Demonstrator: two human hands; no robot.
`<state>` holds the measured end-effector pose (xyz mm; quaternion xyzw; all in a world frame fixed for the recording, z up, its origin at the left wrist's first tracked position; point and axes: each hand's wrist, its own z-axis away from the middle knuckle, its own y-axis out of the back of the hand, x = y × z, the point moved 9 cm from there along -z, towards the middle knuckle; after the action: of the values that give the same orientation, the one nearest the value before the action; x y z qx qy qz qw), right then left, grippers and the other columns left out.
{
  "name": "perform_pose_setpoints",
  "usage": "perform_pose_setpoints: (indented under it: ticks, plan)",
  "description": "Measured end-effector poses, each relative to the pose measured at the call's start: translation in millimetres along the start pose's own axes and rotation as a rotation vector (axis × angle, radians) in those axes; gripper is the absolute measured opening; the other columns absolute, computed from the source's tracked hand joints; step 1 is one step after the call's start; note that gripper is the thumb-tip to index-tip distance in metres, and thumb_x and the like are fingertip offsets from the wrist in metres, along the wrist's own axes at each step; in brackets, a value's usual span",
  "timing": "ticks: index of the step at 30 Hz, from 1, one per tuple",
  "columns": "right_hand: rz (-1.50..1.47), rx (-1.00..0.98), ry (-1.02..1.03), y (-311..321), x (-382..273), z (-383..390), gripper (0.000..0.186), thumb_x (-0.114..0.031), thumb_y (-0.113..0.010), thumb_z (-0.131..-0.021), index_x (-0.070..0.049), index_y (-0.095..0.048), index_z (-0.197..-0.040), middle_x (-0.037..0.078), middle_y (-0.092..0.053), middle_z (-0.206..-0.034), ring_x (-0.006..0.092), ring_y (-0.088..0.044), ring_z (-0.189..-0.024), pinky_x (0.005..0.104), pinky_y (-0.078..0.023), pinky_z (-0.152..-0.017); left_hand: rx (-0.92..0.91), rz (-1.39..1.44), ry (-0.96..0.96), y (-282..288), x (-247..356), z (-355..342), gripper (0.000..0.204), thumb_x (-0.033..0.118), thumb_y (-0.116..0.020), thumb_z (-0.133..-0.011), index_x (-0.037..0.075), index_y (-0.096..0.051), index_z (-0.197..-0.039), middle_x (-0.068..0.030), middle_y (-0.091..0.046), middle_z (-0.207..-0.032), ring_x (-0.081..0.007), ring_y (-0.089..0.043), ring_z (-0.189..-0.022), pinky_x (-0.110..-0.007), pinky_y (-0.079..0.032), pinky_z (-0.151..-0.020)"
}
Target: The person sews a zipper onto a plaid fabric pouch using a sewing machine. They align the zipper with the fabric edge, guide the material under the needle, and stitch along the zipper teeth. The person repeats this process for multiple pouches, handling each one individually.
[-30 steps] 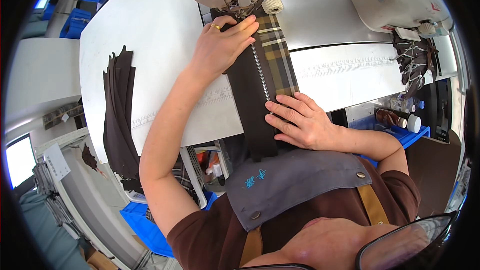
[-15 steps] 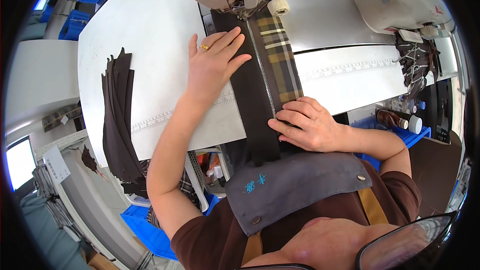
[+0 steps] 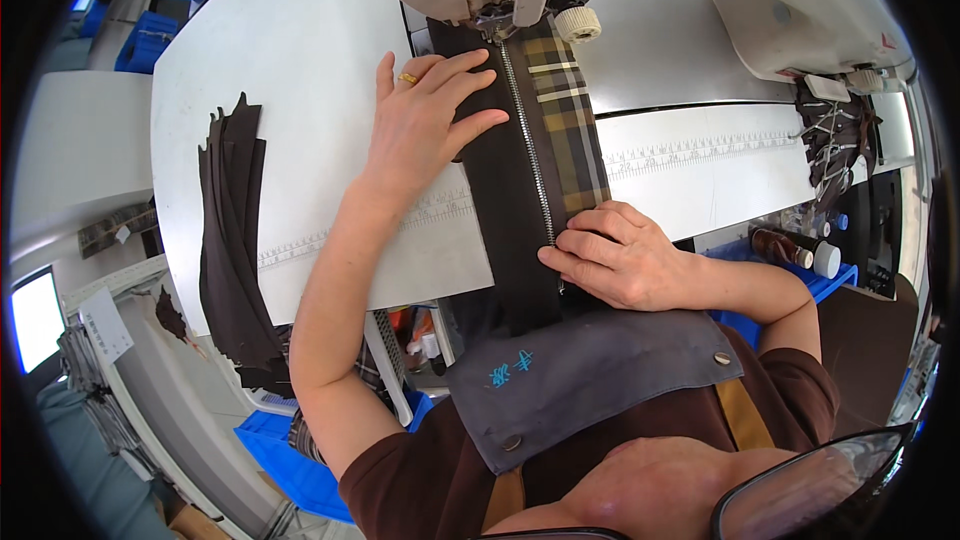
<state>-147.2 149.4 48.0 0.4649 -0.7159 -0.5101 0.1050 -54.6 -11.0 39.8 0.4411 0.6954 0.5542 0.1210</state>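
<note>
A dark brown fabric strip (image 3: 490,210) with a long metal zipper (image 3: 527,130) and a plaid panel (image 3: 572,140) along its right lies under the presser foot of the sewing machine (image 3: 497,22). My left hand (image 3: 415,125), a ring on one finger, has its fingers apart, fingertips on or just over the dark fabric left of the zipper, near the foot. My right hand (image 3: 625,260) is bent round the zipper's lower end at the table's front edge, its thumb partly hidden.
Dark cut strips (image 3: 230,240) lie at the left of the white table (image 3: 320,90). Tangled pieces with clips (image 3: 835,140) hang at the right. Bottles (image 3: 800,240) stand in a blue tray under the right edge. Blue bins (image 3: 270,450) sit low at the left.
My left hand has drawn back down-left from the presser foot and spread its fingers. My right hand and the zipper piece have shifted slightly downward, and the right fingers are more curled.
</note>
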Motion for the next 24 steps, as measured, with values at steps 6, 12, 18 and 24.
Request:
perform_pose_setpoints:
  ticks: [6,12,18,24]
  plan:
    - [-0.019,0.000,-0.040,1.6,7.6,-6.7,0.034,-0.012,-0.065,-0.069,-0.002,-0.064,-0.102,0.005,-0.058,-0.096,0.0208,-0.054,-0.094,0.0318,-0.044,-0.076,0.030,-0.009,0.015,0.4,-5.9,-3.1,0.034,0.033,-0.070,-0.076,0.013,-0.067,-0.103,0.0042,-0.061,-0.120,-0.0165,-0.054,-0.103,-0.052,-0.019,-0.106]
    - [-0.009,-0.013,-0.045,1.3,11.2,-10.7,0.036,-0.014,-0.067,-0.070,-0.002,-0.064,-0.104,0.006,-0.057,-0.098,0.0210,-0.053,-0.095,0.0325,-0.044,-0.077,0.063,-0.082,-0.043,-1.3,-2.5,0.5,0.029,0.030,-0.068,-0.079,0.015,-0.069,-0.104,0.0055,-0.063,-0.117,-0.0149,-0.056,-0.101,-0.051,-0.021,-0.105]
    - [-0.020,-0.057,-0.059,1.0,13.8,-13.3,0.040,-0.022,-0.071,-0.071,-0.002,-0.063,-0.105,0.007,-0.056,-0.101,0.0220,-0.053,-0.097,0.0332,-0.044,-0.078,0.066,-0.092,-0.068,3.2,9.0,6.0,0.029,0.030,-0.068,-0.078,0.016,-0.068,-0.102,0.0057,-0.064,-0.112,-0.0166,-0.055,-0.098,-0.055,-0.026,-0.101]
    - [-0.039,-0.058,-0.055,0.8,18.6,-14.0,0.044,-0.027,-0.071,-0.071,-0.003,-0.062,-0.106,0.007,-0.055,-0.100,0.0224,-0.052,-0.097,0.0337,-0.043,-0.079,0.044,-0.047,-0.032,3.8,2.2,4.2,0.030,0.031,-0.068,-0.078,0.017,-0.068,-0.105,0.0053,-0.061,-0.117,-0.0171,-0.055,-0.101,-0.055,-0.025,-0.102]
